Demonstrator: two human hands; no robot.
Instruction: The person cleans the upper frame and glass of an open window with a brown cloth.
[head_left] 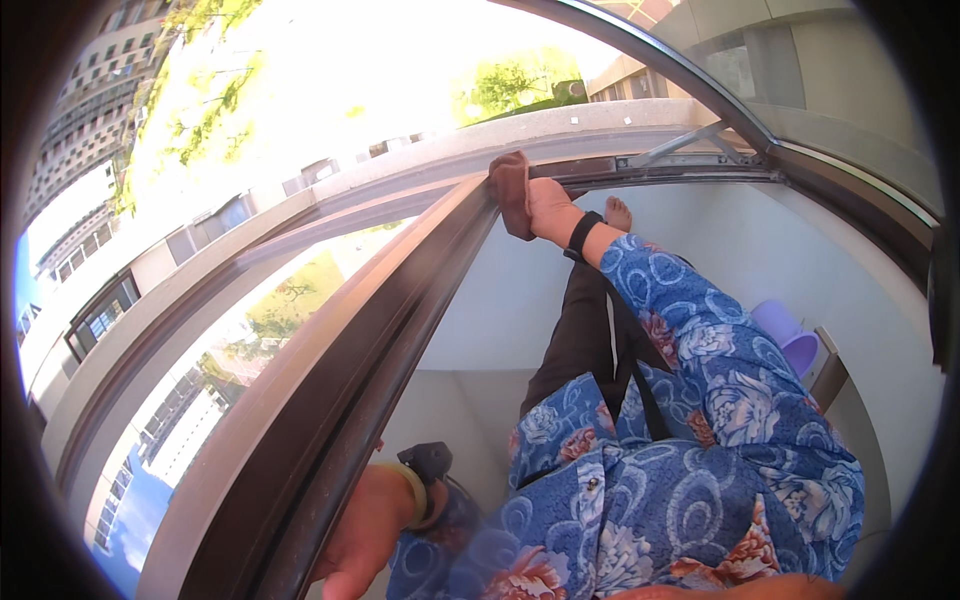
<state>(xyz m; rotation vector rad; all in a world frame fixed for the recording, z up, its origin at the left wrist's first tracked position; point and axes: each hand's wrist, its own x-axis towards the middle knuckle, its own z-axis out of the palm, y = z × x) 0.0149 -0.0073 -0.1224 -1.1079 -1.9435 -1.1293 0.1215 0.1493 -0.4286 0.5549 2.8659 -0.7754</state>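
Note:
My right hand [552, 210] is closed on a brown cloth [512, 194]. It presses the cloth against the upper far corner of a brown-framed window sash [330, 400], which stands swung at an angle. Low on the left, my left hand [368, 525] is beside the sash's near edge. The sash hides most of its fingers, so their grip cannot be made out. A dark band circles my right wrist; a yellowish band and a dark device are at the left one.
A metal stay arm [680, 145] joins the window frame at the upper right. Another glazed pane [840, 90] is beyond it. A pale ledge [540, 125] runs outside, with trees and buildings below. A purple bucket [785, 335] stands right of me, by a white wall. My bare foot [618, 213] shows below.

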